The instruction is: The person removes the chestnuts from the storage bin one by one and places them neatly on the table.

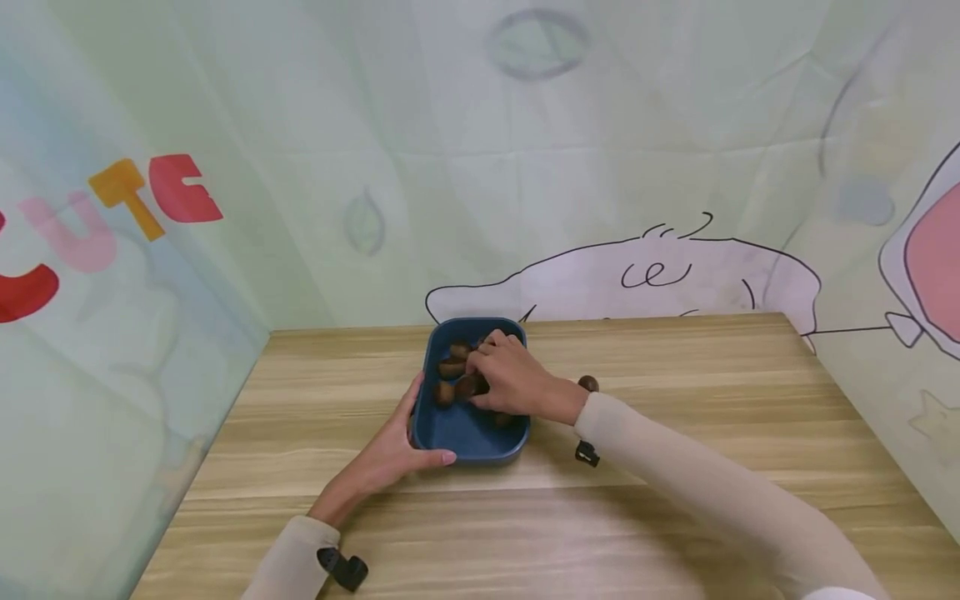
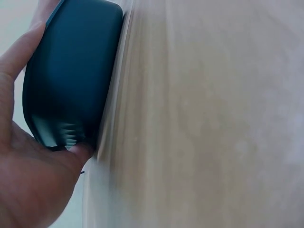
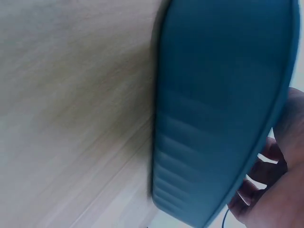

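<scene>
A dark blue rectangular tray (image 1: 457,433) with rounded corners stands on the table, holding several brown, chestnut-like nuts (image 1: 452,367). My left hand (image 1: 386,450) grips its near left corner, thumb along the front and fingers along the left side. In the left wrist view, the thumb and fingers lie against the tray wall (image 2: 76,61). My right hand (image 1: 513,375) reaches over the right rim into the tray, fingers bent, pinching a brown nut (image 1: 471,386) between fingers and thumb. The right wrist view shows mostly the tray's outer side (image 3: 213,109); the nuts are hidden there.
Another round brown nut (image 1: 588,383) lies on the wooden table (image 1: 675,367), right of the tray and partly behind the right wrist. A printed curtain (image 1: 450,167) hangs along the table's back and sides. Each sleeve bears a small black device (image 1: 342,569).
</scene>
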